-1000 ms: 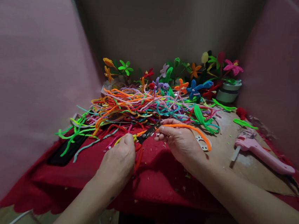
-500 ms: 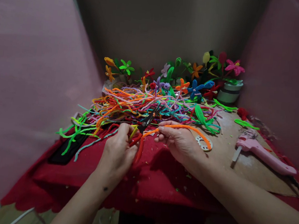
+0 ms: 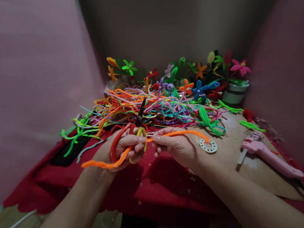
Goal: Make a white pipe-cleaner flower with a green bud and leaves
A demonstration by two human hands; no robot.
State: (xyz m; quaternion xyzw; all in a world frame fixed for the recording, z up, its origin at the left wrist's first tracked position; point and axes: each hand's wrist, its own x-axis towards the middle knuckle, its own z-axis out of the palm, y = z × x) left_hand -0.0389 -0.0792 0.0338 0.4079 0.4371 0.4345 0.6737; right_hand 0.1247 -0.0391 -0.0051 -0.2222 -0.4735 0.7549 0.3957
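Note:
An orange pipe cleaner point(image 3: 188, 132) runs between my two hands, one end over my left wrist, the other near a round white disc with holes point(image 3: 208, 146). My left hand point(image 3: 128, 149) is closed on it and also holds scissors point(image 3: 140, 117) with red and yellow handles, blades pointing up and away. My right hand point(image 3: 172, 143) pinches the pipe cleaner close to my left fingertips. Beyond both hands lies a heap of many-coloured pipe cleaners point(image 3: 131, 106).
Pipe-cleaner flowers point(image 3: 199, 90) and a pale pot point(image 3: 235, 92) stand at the back. A pink glue gun point(image 3: 273, 159) rests on the board point(image 3: 225, 171) at the right. At the left, a black flat object point(image 3: 67, 154) lies partly under green pipe cleaners point(image 3: 77, 133).
My left hand has turned, and the scissors now point more upright with their handles in view. The orange strand now extends past my left hand over the wrist.

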